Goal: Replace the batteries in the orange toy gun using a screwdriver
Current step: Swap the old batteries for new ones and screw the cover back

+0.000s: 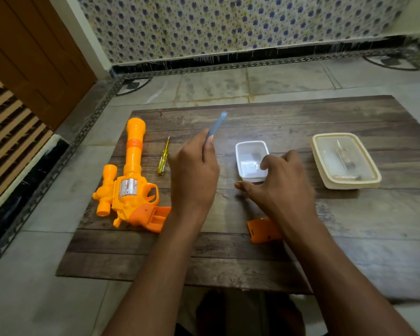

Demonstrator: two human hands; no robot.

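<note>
The orange toy gun lies at the left of the wooden board, barrel pointing away, with its grip's battery compartment open. Beside it lies a yellow-handled screwdriver. My left hand holds a blue-handled tool upright above the board. Over the near edge of a small white tray my right hand hovers, its fingers loosely curled and its thumb stretched left; whether it holds anything is hidden. The orange battery cover lies near my right wrist, partly covered by it.
A cream lidded container with batteries visible through its clear lid sits at the right of the board. The board rests on a tiled floor, with a patterned cloth along the far wall and a brown door at the left.
</note>
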